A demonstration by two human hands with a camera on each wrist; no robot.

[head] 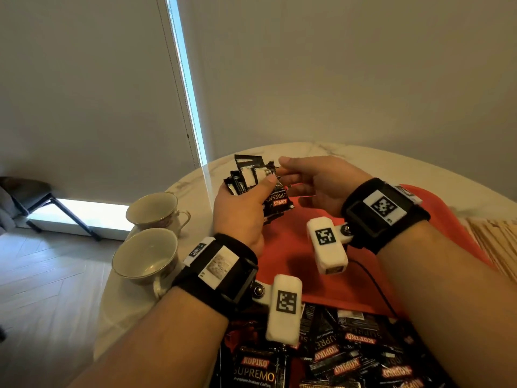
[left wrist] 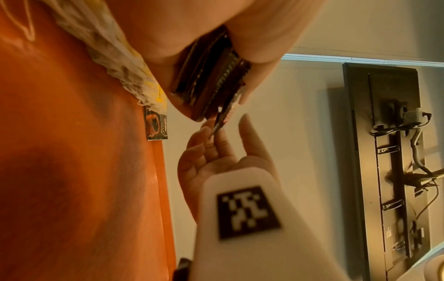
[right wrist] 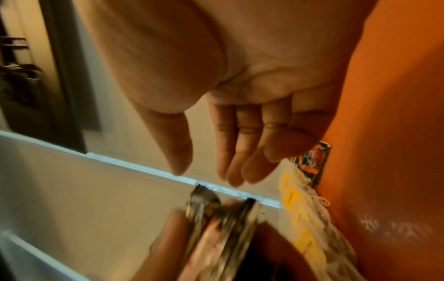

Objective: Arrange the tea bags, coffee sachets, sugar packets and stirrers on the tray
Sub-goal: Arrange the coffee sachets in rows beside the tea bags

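Black foil coffee sachets (head: 251,183) sit bunched in your left hand (head: 240,214) at the middle of the head view, thumb curled across the front of the bundle and fingers behind it, so that hand's grip is closed round the whole stack. The stack stands roughly on end, its long axis running from your left palm up and away toward the far rim of the marble surface (head: 363,161), and its top edges are fanned and uneven. Your right hand (head: 313,183) is just beside it on the right of the frame: in the left wrist view its fingertips (left wrist: 209,133) pinch the edge of one sachet at the stack's outer face, while the right wrist view is blurred and shows the fingers (right wrist: 235,152) nearly straight, so count that pinch as light. The next move probably turns on this: the sachet lies to the left of your right grip, edge-on, so draw it out along its own length rather than across the bundle. Below both hands the red tray (head: 293,253) has bare floor to set things on. More loose sachets (head: 349,351) lie heaped at the bottom of the frame. Two teacups (head: 148,253) stand close to your left wrist at the left edge of the surface, so mind that elbow.
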